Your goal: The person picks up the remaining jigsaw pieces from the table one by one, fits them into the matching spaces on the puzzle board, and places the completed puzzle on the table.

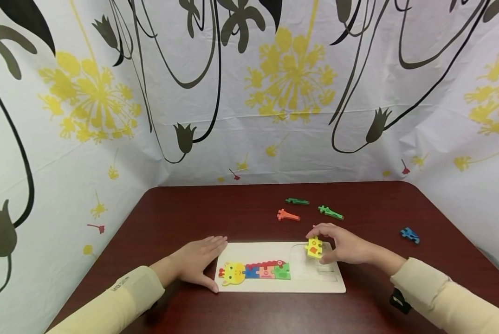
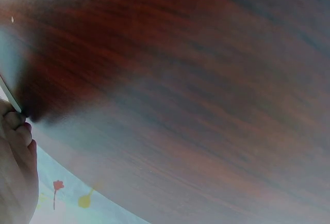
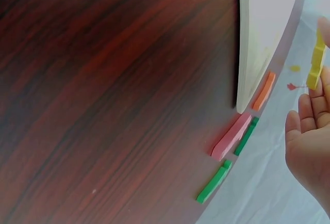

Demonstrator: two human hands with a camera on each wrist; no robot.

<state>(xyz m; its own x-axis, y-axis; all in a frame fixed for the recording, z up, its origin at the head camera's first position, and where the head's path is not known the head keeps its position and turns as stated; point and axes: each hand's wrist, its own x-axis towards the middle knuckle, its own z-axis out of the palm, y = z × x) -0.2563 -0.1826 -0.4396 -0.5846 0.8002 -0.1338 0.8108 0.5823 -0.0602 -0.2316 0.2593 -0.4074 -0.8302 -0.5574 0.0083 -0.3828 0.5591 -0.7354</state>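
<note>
Right hand (image 1: 343,244) pinching a yellow puzzle piece (image 1: 314,248) with an orange spot over the right part of a white puzzle board (image 1: 255,252), lower centre of the head view.

Thumb and fingers clamp the piece by its edges; the left hand (image 1: 197,260) lies at the board's left edge, its fingers extended close together, thumb spread apart from them. On the board's left half, a yellow giraffe head (image 1: 234,273) joins blue (image 1: 252,272), pink (image 1: 267,272) and green body pieces (image 1: 283,272) in a row. Beyond the board, right of the frame's centre, lie an orange leg piece (image 1: 288,215), a dark green piece (image 1: 297,201) and a brighter green piece (image 1: 331,213); a blue piece (image 1: 410,235) sits farther right. The right wrist view also shows a pink piece (image 3: 230,137), bottom centre-right, on the dark red table (image 3: 103,100).
</note>
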